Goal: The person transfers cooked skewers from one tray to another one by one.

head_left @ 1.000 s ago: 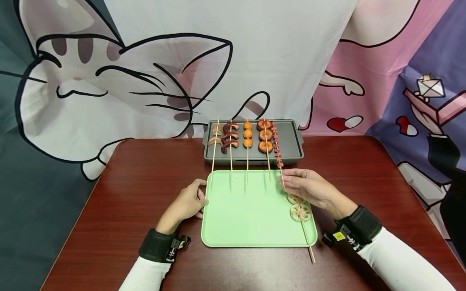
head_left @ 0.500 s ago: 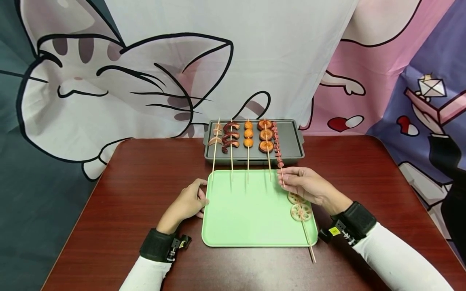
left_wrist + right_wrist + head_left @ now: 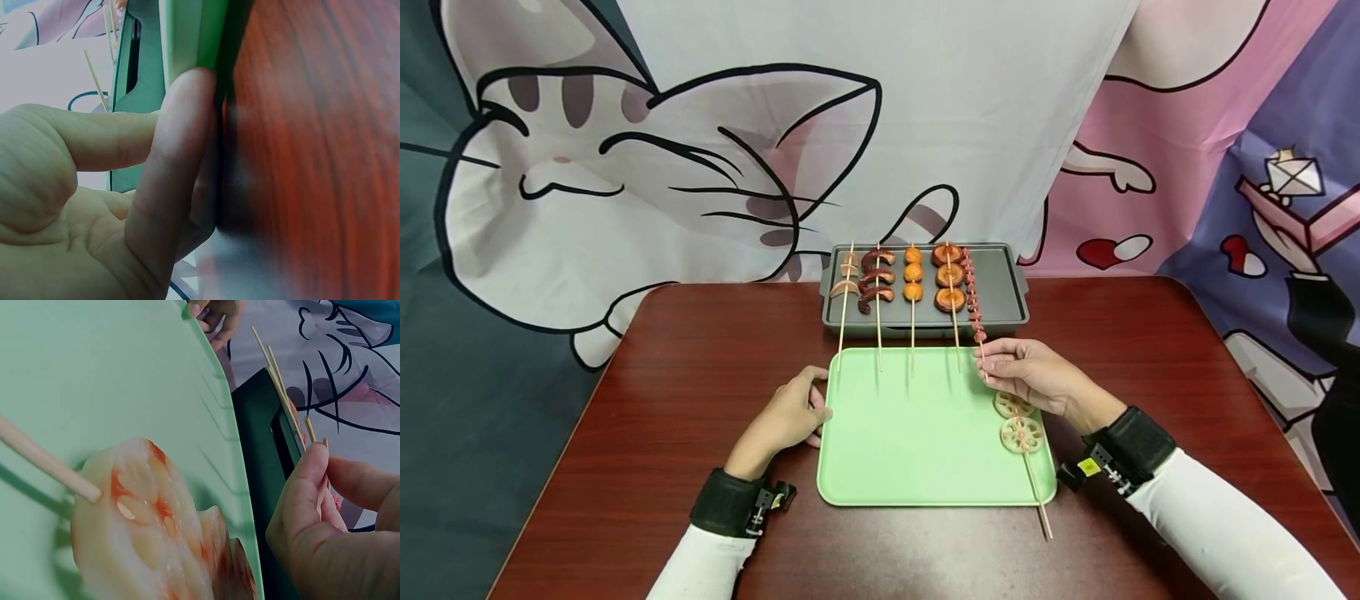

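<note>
My right hand (image 3: 1037, 375) pinches the stick of a skewer of small pink-red pieces (image 3: 973, 304) between thumb and fingers. That skewer's food end lies on the grey grill pan (image 3: 1002, 287). My left hand (image 3: 786, 412) grips the left rim of the light green tray (image 3: 910, 454), and the left wrist view has the thumb (image 3: 181, 119) pressed to its edge. A lotus root skewer (image 3: 1022, 434) lies on the tray's right side, its stick reaching past the front rim. Part of it is hidden under my right hand; the right wrist view catches a lotus slice (image 3: 137, 519) up close.
Several other skewers rest across the pan: pale slices (image 3: 846, 288), dark red curled pieces (image 3: 876, 294), orange balls (image 3: 913, 273) and mushroom-like brown rounds (image 3: 950, 277). Their sticks overhang the tray's far edge. Everything stands on a red-brown table (image 3: 700, 333) before a cartoon-printed cloth (image 3: 985, 125).
My right hand has shifted slightly left, and its fingers have drawn in around the stick. The left hand, the tray and the other skewers keep their places.
</note>
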A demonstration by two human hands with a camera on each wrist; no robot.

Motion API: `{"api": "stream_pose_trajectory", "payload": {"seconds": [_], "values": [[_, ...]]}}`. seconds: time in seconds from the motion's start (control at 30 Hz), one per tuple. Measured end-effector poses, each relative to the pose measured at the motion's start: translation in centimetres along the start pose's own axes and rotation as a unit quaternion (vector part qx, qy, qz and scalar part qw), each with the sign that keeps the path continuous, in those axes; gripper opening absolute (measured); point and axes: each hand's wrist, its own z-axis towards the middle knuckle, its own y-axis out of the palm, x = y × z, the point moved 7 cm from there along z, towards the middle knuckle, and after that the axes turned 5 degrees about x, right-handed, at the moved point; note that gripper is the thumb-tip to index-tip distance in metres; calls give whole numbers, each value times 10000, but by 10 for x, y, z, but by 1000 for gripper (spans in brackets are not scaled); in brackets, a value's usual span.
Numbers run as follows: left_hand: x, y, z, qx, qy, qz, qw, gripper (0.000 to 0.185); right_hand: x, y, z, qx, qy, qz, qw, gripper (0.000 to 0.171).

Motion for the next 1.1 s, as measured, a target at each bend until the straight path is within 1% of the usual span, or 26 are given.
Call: {"api": "stream_pose_trajectory", "payload": {"seconds": [0.17,0.5,0.7,0.87,1.1], "values": [[0,0,0,-18,-30,13,10000,59,-2,0,0,-4,-20,-27,10000,22],[-1,1,2,-17,-67,-6,10000,59,-5,1,-3,-62,-119,-108,9999,22],[-1,1,1,-26,-78,-47,10000,59,-5,2,-10,-179,-157,-116,9996,19],[-2,1,2,-36,-85,-61,9999,59,-4,5,-17,-272,-127,-188,9994,20],[-2,1,3,-42,-63,-86,9999,58,-1,8,-23,-224,-49,-395,9990,21]]}}
